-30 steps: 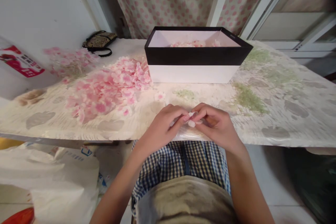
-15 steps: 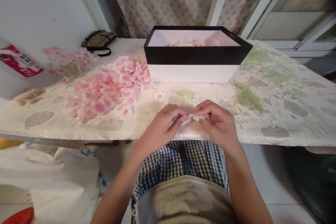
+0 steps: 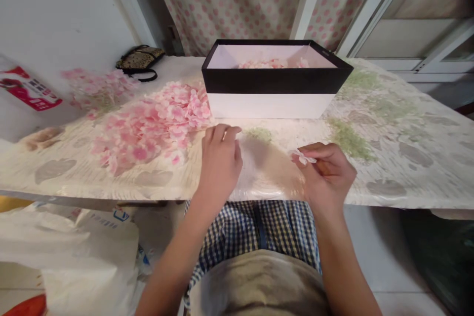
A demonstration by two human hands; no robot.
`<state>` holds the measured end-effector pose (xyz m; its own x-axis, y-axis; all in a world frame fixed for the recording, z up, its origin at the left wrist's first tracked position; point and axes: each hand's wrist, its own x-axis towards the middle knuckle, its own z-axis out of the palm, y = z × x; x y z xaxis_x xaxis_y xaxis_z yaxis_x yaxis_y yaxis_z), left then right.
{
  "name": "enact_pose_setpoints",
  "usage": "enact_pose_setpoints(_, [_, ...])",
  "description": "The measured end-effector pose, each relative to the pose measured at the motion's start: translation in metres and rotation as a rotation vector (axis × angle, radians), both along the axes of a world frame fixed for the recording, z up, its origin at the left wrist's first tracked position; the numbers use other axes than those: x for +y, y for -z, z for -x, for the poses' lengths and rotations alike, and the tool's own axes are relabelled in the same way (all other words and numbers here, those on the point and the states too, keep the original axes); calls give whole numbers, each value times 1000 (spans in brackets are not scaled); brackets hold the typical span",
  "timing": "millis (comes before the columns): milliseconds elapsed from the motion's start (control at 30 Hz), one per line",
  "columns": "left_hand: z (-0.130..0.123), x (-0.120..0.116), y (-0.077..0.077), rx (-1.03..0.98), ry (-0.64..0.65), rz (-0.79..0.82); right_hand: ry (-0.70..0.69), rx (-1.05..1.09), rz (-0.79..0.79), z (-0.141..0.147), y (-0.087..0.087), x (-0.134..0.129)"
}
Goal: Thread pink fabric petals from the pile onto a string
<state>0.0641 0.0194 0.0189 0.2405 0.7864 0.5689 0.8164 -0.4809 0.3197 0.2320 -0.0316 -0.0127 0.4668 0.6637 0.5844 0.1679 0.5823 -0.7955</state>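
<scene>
Work position at the desk (image 3: 407,182).
We see the pink petal pile (image 3: 155,131), then the left hand (image 3: 221,164), grip spread, just beside it and below the black-and-white box (image 3: 270,103); rightmost, the right hand (image 3: 326,175), grip pinching one pale petal (image 3: 303,157).

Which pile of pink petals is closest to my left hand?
The big pink heap, right beside the left hand; the paler heap lies farther left, and the third sits inside the black-and-white box.

A pink petal (image 3: 304,157) in the right hand's (image 3: 326,174) grip, left hand (image 3: 221,158) open.
</scene>
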Motion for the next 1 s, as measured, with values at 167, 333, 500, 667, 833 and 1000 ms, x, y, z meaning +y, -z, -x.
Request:
enact_pose_setpoints(167, [-13,41,-14,132,241,168,-30,11,32,0,-1,-1])
enact_pose_setpoints(333, [-15,58,-28,38,278,138,-59,-5,64,1,-4,-2])
enact_pose_setpoints(500, [-10,69,-53,-24,235,6,-88,-5,71,0,-4,1])
enact_pose_setpoints(667, [-14,78,-65,-317,373,183,-95,-14,86,0,-5,3])
enact_pose_setpoints(833, [-19,66,-64,-530,502,471,-130,3,98,1,-5,5])
enact_pose_setpoints(1000, [-13,38,-61,-510,568,580,-220,56,129,-5,-10,1])
